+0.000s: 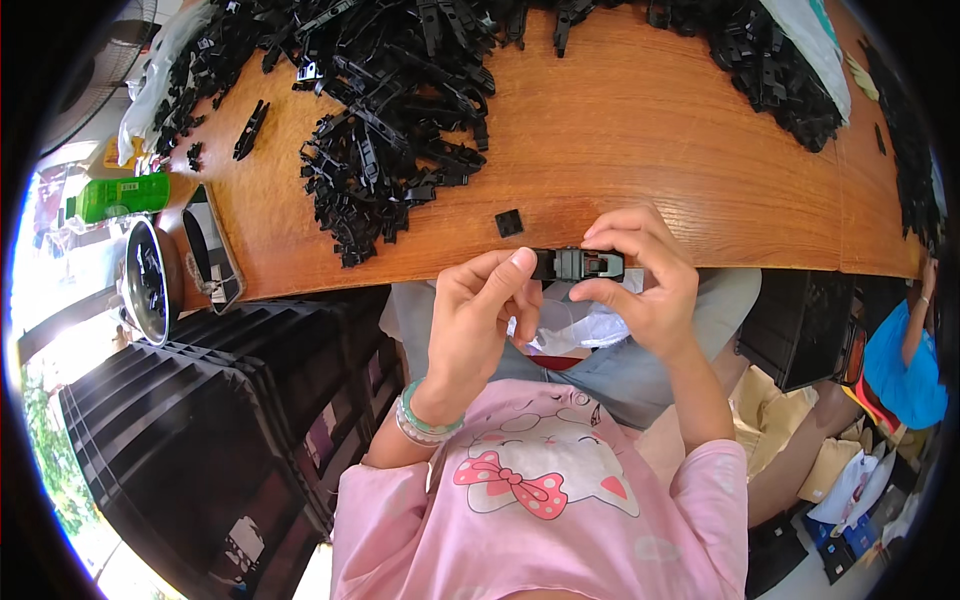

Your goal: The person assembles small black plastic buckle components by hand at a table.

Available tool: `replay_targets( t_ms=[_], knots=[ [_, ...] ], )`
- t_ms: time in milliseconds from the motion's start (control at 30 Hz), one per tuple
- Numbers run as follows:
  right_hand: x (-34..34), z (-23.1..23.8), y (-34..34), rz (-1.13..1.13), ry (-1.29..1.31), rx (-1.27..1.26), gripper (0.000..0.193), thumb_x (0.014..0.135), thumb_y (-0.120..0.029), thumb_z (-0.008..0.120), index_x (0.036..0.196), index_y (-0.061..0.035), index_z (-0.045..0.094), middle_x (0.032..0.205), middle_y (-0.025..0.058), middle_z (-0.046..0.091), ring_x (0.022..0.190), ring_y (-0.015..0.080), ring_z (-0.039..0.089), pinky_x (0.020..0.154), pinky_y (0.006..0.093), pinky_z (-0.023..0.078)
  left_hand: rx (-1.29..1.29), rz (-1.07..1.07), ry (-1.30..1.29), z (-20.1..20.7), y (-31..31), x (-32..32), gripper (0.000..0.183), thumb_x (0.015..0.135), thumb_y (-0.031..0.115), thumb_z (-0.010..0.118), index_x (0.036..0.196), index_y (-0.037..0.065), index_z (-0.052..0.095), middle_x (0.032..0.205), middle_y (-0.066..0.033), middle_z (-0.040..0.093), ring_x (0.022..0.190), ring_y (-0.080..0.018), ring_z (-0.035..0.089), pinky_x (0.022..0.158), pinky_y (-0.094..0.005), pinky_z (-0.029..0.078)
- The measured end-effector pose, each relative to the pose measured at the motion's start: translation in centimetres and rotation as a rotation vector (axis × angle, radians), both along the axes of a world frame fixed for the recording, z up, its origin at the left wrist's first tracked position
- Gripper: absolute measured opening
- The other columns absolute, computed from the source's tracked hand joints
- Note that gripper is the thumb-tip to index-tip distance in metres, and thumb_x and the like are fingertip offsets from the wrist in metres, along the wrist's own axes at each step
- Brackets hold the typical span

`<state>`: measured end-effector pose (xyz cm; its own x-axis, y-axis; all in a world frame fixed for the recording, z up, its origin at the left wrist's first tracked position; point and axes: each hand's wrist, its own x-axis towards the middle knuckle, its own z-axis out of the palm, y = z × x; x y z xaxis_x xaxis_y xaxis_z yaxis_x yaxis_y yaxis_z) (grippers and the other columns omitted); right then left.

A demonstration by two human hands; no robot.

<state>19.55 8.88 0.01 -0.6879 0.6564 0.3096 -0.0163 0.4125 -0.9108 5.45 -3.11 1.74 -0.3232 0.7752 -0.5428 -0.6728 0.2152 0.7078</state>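
Observation:
Between both hands, just over the table's near edge, is a black plastic part (584, 265) with a rectangular opening toward its right end. My left hand (470, 310) pinches its left end between thumb and fingers. Around the right end curl the thumb and fingers of my right hand (655, 290). A small flat black square piece (509, 222) lies on the wooden table (620, 140) just beyond my left fingertips. Farther off, a large heap of long black plastic parts (390, 130) spreads over the tabletop.
Another black heap (770, 80) lies back right beside a white plastic bag (815, 50). At left are a green bottle (120, 197), a metal bowl (150, 282) with black bits and a phone (212, 250). Black crates (190, 430) stand lower left. A person in blue (908, 360) is at far right.

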Motion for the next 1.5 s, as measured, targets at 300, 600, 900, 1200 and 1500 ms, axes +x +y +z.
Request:
replay_targets(
  t_ms=[300,600,900,1200,1500],
  knots=[
    [0.4,1.0,-0.3,0.001,-0.152,0.656,0.042,0.058,-0.007,0.076,0.096,0.0032,0.062,0.096,0.0097,0.059,0.078,0.0240,0.057,0.067,0.0369,0.040,0.017,-0.111,0.025,0.3,-0.6,-0.3,0.029,0.093,0.024,0.060,0.076,0.000,0.061,0.062,-0.0016,0.056,0.048,-0.0079,0.049,0.043,-0.0218,0.038],
    [-0.3,1.5,-1.2,0.045,-0.104,0.694,0.045,0.059,-0.008,0.075,0.100,0.0046,0.062,0.099,0.0094,0.060,0.081,0.0237,0.058,0.069,0.0355,0.039,0.113,-0.094,0.245,-0.3,-0.2,1.3,0.016,0.082,0.010,0.070,0.073,0.004,0.058,0.066,0.0069,0.048,0.061,-0.0016,0.039,0.051,-0.0205,0.029],
    [-0.4,1.0,-2.4,0.088,-0.190,0.404,0.040,0.064,-0.005,0.075,0.100,0.0022,0.059,0.096,0.0112,0.060,0.082,0.0282,0.059,0.071,0.0384,0.044,0.078,-0.049,0.129,-2.2,-1.3,1.0,0.037,0.095,0.032,0.056,0.077,0.001,0.063,0.064,0.0018,0.055,0.059,-0.0052,0.047,0.052,-0.0215,0.033],
    [-0.5,0.8,-3.3,0.020,-0.275,0.437,0.041,0.063,-0.008,0.077,0.099,-0.0011,0.061,0.093,0.0100,0.062,0.082,0.0283,0.059,0.073,0.0375,0.043,0.058,-0.088,0.080,-2.5,-1.5,1.8,0.053,0.098,0.045,0.044,0.077,0.000,0.063,0.065,-0.0024,0.057,0.061,-0.0079,0.049,0.057,-0.0231,0.037],
    [1.4,1.2,-3.3,0.005,-0.369,0.133,0.037,0.067,-0.001,0.078,0.100,0.0005,0.063,0.087,0.0101,0.061,0.070,0.0236,0.060,0.056,0.0300,0.048,-0.039,-0.092,1.416,-2.2,-2.2,-2.7,0.016,0.083,0.017,0.069,0.086,0.002,0.063,0.064,-0.0107,0.053,0.055,-0.0243,0.052,0.047,-0.0322,0.040]
  ],
)
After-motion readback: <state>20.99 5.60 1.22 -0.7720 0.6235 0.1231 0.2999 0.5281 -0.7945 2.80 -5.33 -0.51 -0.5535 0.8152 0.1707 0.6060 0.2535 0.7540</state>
